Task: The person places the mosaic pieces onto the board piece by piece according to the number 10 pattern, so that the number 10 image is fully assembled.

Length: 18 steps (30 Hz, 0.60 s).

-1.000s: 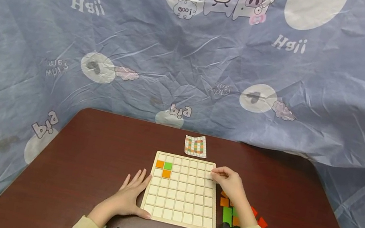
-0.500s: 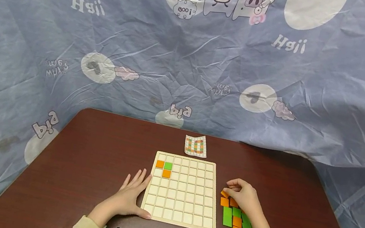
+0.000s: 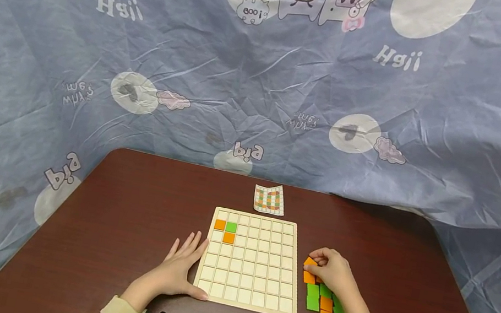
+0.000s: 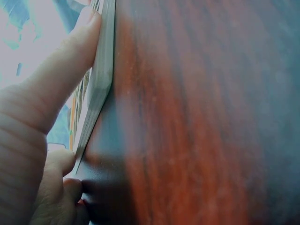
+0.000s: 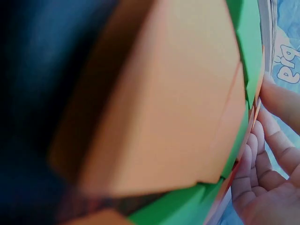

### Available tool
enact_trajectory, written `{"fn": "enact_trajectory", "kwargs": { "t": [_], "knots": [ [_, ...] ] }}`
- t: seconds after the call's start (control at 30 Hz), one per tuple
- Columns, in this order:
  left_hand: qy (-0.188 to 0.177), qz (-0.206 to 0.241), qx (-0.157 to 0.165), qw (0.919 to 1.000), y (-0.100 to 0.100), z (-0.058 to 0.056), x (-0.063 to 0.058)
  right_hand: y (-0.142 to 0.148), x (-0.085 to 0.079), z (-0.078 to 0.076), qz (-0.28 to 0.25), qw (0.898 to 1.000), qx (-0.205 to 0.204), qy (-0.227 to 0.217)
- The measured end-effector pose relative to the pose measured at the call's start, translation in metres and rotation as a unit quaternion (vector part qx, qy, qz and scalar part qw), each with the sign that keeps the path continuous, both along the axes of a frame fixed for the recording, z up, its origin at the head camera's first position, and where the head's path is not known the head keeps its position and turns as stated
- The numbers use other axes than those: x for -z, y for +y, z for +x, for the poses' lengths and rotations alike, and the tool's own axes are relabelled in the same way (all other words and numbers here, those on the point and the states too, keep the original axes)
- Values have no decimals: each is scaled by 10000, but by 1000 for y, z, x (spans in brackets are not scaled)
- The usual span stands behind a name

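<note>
I see the left hand (image 3: pixel 178 267) spread against the board's (image 3: pixel 249 269) left edge, and the right hand (image 3: pixel 335 271) pinching an orange tile (image 3: pixel 311 262) just right of the board. Crowded neighbouring tiles (image 3: pixel 327 304) could get dragged by a low lift; an uneven left-hand push could skew the board.

the cloth (image 3: pixel 246 69) says "hgii" twice up top, plus "boo" on a printed cloud (image 3: pixel 252 11). lower down, something like "bia" twice and fainter lettering (image 3: pixel 77 94) i can't read
</note>
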<state>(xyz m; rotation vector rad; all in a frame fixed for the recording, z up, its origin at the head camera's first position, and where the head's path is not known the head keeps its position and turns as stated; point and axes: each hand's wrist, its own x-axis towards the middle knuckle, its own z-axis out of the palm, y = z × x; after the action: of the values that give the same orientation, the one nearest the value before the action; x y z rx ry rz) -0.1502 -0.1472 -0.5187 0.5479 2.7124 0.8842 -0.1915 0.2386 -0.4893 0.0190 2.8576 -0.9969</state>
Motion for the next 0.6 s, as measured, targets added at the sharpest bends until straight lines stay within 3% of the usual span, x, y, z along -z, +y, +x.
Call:
{"fn": "enact_trajectory", "kwargs": {
  "t": [0.4,0.6],
  "knots": [
    [11,-9,28,10000,-1,-1,2,-4,-3,-1,6,9994,216,-283],
    [14,11,16,10000,-1,-1,2,-1,-1,-3,-12,9998,157,-153]
  ]
}}
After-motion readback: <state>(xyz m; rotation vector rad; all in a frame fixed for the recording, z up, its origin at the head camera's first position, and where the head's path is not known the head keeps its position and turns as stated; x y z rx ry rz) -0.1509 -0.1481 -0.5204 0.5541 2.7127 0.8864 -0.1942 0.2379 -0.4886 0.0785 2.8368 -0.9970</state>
